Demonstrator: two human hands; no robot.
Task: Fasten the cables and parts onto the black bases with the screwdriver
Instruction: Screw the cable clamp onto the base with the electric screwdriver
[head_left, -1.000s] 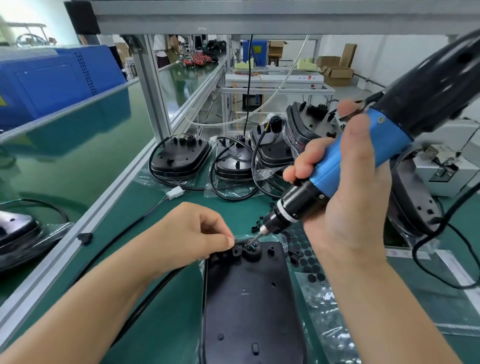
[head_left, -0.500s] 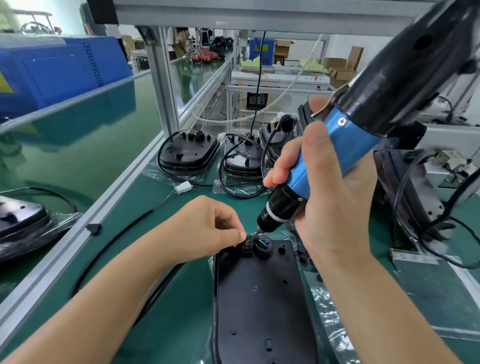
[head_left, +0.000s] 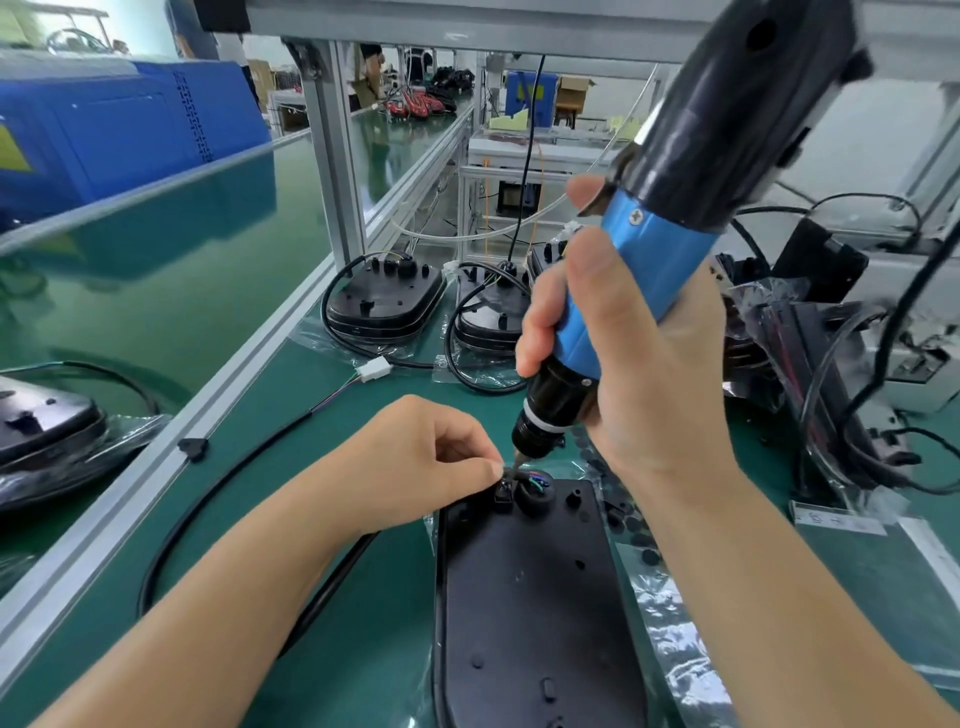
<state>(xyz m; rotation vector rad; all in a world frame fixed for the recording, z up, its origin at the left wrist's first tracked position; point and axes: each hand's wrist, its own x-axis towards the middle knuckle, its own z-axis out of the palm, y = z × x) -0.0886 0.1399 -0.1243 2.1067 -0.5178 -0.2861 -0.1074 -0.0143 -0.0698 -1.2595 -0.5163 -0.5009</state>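
Both hands meet at the far end of the black base (head_left: 524, 597) lying lengthwise on the green bench (head_left: 363, 649) in front of the person. Along the left side an aluminium rail (head_left: 156, 467) edges the bench, with an upright post (head_left: 332, 156) rising from it further back; open green surface lies between that rail and the base, crossed only by a black cable (head_left: 223, 483) that loops away toward a white connector (head_left: 375, 370). On the right the room is tighter: crumpled plastic bags (head_left: 670, 649) and a heap of black parts and wires (head_left: 810, 353) sit close by. The right hand (head_left: 639, 374) is wrapped firmly round the blue barrel of the electric screwdriver (head_left: 649, 260), which tilts down to the left, its bit tip at a small black clip (head_left: 503, 491) at the base's top edge. The left hand (head_left: 421, 462) has its fingers curled, thumb and forefinger pinching at that clip, touching just beside the bit. Next to the clip a round grommet (head_left: 532, 493) shows coloured wire ends. Further back, two other bases (head_left: 384, 301) rest on plastic with cables coiled around them, well apart from the hands.
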